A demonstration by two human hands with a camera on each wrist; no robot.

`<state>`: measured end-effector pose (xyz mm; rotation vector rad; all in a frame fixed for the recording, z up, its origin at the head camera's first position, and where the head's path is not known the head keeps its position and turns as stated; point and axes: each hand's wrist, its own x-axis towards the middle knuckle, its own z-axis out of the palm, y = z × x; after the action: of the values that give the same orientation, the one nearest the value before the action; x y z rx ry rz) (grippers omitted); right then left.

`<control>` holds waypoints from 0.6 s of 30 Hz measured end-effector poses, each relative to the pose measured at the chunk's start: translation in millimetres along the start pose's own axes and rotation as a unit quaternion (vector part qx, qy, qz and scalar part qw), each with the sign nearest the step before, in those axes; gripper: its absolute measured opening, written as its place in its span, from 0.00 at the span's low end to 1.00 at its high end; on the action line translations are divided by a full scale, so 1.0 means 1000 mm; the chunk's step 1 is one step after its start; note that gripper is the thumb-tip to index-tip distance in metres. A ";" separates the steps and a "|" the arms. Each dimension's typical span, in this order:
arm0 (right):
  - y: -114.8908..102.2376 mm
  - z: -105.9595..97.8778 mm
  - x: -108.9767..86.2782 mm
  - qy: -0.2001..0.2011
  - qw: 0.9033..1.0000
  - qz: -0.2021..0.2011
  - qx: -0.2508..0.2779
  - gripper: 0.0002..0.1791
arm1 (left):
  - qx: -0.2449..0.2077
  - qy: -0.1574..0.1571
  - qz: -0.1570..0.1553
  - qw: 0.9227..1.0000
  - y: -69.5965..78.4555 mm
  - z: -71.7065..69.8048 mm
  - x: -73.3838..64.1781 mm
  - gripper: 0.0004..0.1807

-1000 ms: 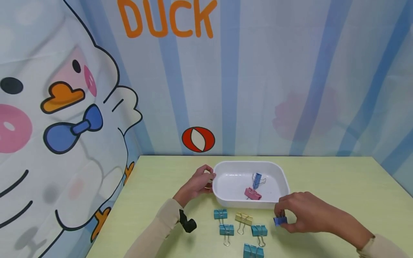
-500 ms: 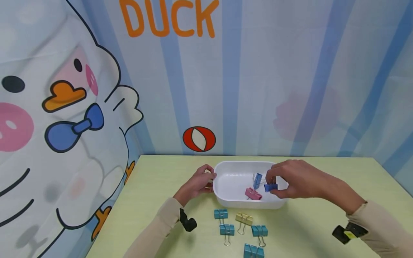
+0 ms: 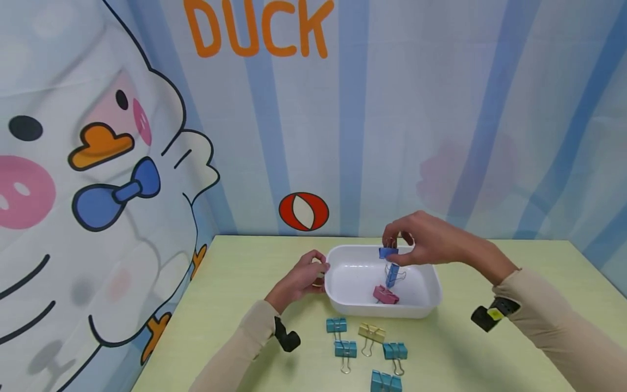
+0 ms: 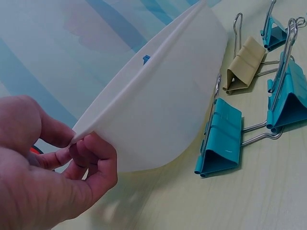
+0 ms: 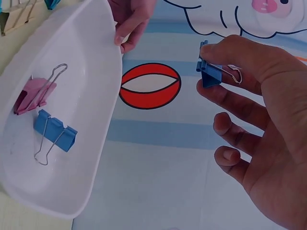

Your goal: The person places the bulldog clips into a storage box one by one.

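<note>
My right hand (image 3: 425, 239) pinches a blue binder clip (image 5: 209, 72) between thumb and fingers, above the far part of a white plastic tray (image 3: 348, 310). In the right wrist view its other fingers are spread loosely. My left hand (image 3: 305, 275) grips the tray's left rim, with thumb and curled fingers on the edge in the left wrist view (image 4: 91, 158). Inside the tray lie another blue binder clip (image 5: 55, 129) and a pink binder clip (image 5: 36, 96), close to each other in its right half.
Several teal binder clips, one of them a near clip (image 3: 385, 381), lie on the pale yellow table (image 3: 254, 250) in front of the tray, with a yellow binder clip (image 3: 372, 332) among them. A cloth backdrop (image 3: 392, 109) with a duck print rises behind the table's far edge.
My right hand has carried the blue binder clip from beside the tray's front right corner up and leftward over the tray. The left hand has stayed at the rim.
</note>
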<state>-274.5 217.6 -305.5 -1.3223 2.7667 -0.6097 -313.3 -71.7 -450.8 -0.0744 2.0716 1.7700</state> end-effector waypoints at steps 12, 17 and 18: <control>0.003 0.003 0.030 0.007 1.000 -0.012 0.012 0.09 | -0.009 -0.004 0.001 1.000 -0.001 -0.002 0.000 0.08; 0.003 0.005 0.032 0.013 1.000 0.011 0.004 0.16 | -0.008 -0.005 0.000 1.000 -0.001 -0.002 0.001 0.09; 0.003 0.005 0.032 0.016 1.000 0.022 0.002 0.20 | -0.007 -0.006 0.001 1.000 -0.001 -0.002 0.000 0.09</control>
<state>-296.1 193.3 -306.4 -1.2573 2.8110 -0.6393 -313.9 -73.4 -451.6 -0.0675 2.0518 1.7819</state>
